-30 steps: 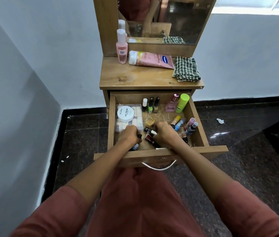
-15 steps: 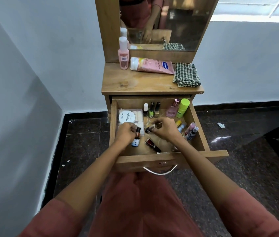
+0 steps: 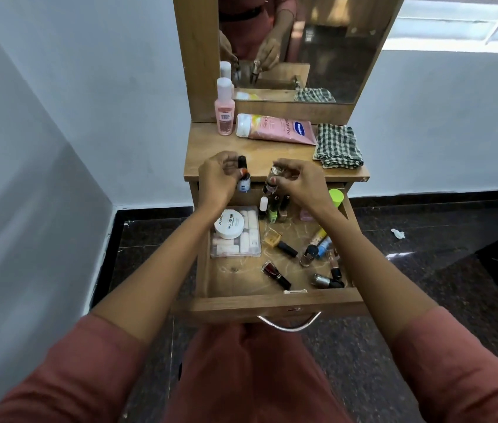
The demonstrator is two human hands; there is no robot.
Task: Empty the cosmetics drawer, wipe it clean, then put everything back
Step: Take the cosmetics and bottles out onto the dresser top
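1. Change noted: a moment ago both hands were low inside the drawer (image 3: 272, 303), among the bottles. They are now raised to the near edge of the worktop (image 3: 208, 148), over the drawer's far end.
2. The left hand (image 3: 215, 178) has its fingers curled round a small black-capped bottle (image 3: 243, 175) with a blue label, held roughly upright.
3. The right hand (image 3: 301, 181) pinches a small clear bottle (image 3: 272, 178), tilted. We cannot tell whether it holds a second item underneath.
4. We cannot tell if either bottle touches the wood yet; both look just above it.
5. The drawer stands pulled open and is far from empty.
   - A white tub (image 3: 229, 224) sits on a clear box (image 3: 250, 242) at the left.
   - Three upright polish bottles (image 3: 272, 209) stand at the far wall, and a green-capped tube (image 3: 336, 198) lies at the far right.
   - A dark red bottle (image 3: 275, 271) and several others lie loose near the front and right.
6. On the worktop, a pink bottle (image 3: 224, 112) stands at the far left. A lotion tube (image 3: 278, 129) lies beside it, and a checked cloth (image 3: 337, 146) sits folded at the right.
7. Reading: emptying has only begun, and this pair is in transit. The bare wood near the front looks like the natural set-down spot. The cloth is untouched, so wiping is well off.
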